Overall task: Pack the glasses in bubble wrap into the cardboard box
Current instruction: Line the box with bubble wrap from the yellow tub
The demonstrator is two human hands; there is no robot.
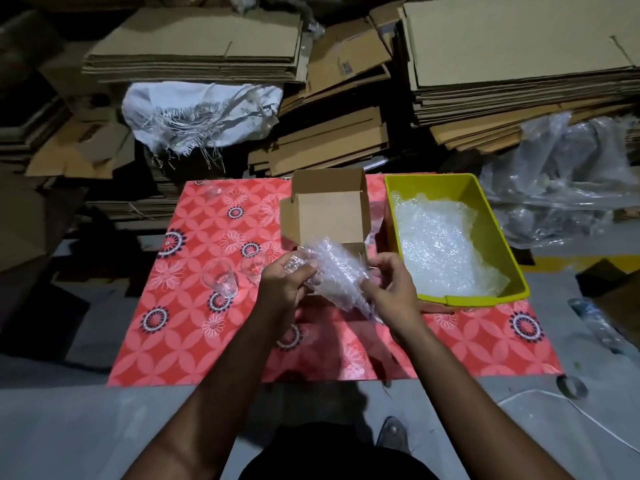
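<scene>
Wrap [337,271] sits bunched between both hands above the red mat [194,258], just in front of the open box [327,213]. The left hand [287,282] has its fingers curled around a glass [294,266] whose clear end shows between thumb and fingers, with the sheet draped over its right side. The right hand [391,282] pinches the lower right part of the sheet, fingers bent onto the plastic. How far the sheet goes round the glass cannot be told, since the fingers and folds hide it. The box stands with its flaps up, and the part of its interior that shows is bare cardboard. Left of the hands, 1 loose glass [221,278] stands on the mat, and a 2nd one [254,268] shows faintly just beside the left hand; whether it touches the hand cannot be told. To the right of the box is a yellow bin [436,181] holding more sheets [440,247] of bubble plastic. Behind the mat lie stacks of flat cardboard [512,64], a frayed white sack [201,112] and a heap of clear film [568,174].
</scene>
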